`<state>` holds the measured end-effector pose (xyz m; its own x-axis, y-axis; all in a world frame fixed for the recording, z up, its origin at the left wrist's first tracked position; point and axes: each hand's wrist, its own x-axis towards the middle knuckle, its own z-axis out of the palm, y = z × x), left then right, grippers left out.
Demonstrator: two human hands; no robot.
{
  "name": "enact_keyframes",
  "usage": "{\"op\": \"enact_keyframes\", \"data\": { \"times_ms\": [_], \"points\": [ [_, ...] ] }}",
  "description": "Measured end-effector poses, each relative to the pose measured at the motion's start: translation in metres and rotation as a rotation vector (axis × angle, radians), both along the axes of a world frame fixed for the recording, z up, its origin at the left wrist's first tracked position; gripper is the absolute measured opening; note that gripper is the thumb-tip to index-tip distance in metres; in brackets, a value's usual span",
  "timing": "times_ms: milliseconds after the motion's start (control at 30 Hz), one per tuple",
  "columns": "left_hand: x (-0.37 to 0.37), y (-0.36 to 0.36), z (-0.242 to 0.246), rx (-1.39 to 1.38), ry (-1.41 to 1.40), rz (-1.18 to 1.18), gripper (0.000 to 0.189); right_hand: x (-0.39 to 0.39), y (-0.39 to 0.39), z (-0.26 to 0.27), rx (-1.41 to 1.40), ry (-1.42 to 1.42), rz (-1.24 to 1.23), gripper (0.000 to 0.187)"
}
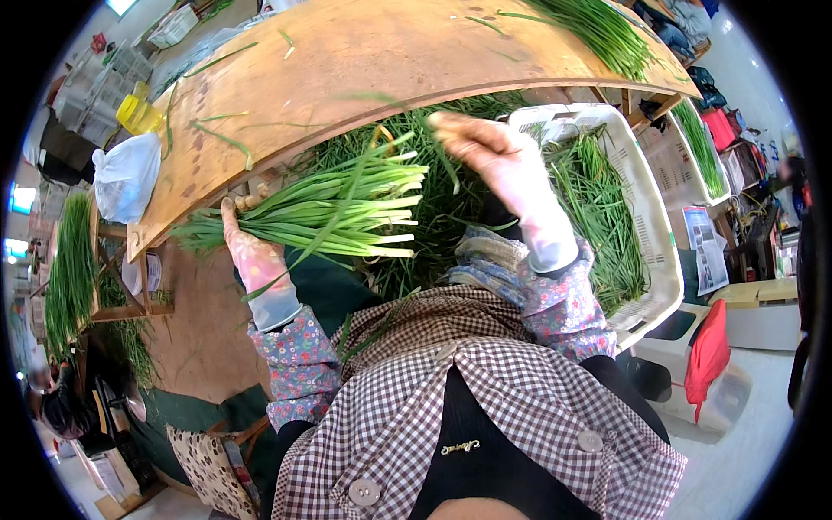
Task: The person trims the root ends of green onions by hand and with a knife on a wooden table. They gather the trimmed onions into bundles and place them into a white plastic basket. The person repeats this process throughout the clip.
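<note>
A bunch of long green leafy stalks, which look like garlic chives, lies across my left hand, whose fingers are wrapped around it. The pale cut ends point right and the leaf tips left. A few loose leaves hang across and below the bunch. My right hand is raised to the right of the bunch, apart from it, near the wooden table's edge. It is blurred, with fingers close together; whether it pinches a leaf is unclear. Loose green leaves are heaped below both hands.
The curved-looking wooden table spans the front, with another green bunch at its far right. A white plastic crate of leaves stands at my right. On the left are a white plastic bag, a yellow container and more stalks.
</note>
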<state>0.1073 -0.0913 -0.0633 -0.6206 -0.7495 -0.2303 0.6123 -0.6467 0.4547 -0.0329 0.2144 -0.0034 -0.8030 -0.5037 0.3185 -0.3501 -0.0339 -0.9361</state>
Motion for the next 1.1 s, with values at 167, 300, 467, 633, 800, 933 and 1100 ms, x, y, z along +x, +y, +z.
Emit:
{"op": "enact_keyframes", "data": {
  "times_ms": [167, 300, 467, 633, 800, 933, 1100],
  "points": [
    [-0.018, 0.017, 0.017, 0.038, 0.0, -0.024, 0.029, 0.0, -0.02, -0.006, 0.138, 0.256, 0.368, 0.026],
    [-0.007, 0.006, 0.008, 0.046, 0.002, -0.044, 0.028, 0.007, -0.006, 0.002, 0.076, -0.148, 0.374, 0.018],
    [0.002, -0.02, -0.002, 0.001, 0.012, -0.044, 0.03, -0.039, 0.047, -0.012, 0.297, 0.104, -0.119, 0.04],
    [-0.013, -0.004, -0.003, 0.006, 0.004, -0.008, 0.028, 0.016, -0.01, 0.03, 0.24, 0.416, 0.118, 0.05],
    [-0.016, 0.026, 0.021, 0.057, 0.025, -0.092, 0.014, 0.028, -0.012, 0.052, -0.326, -0.106, 0.178, 0.014],
    [0.002, -0.007, 0.006, 0.107, -0.008, -0.023, 0.013, -0.018, 0.034, 0.057, -0.668, -0.033, -0.345, 0.03],
    [0.008, -0.009, 0.008, 0.118, 0.047, -0.057, 0.015, -0.003, 0.026, 0.02, 0.338, -0.065, -0.264, 0.037]
  ]
}}
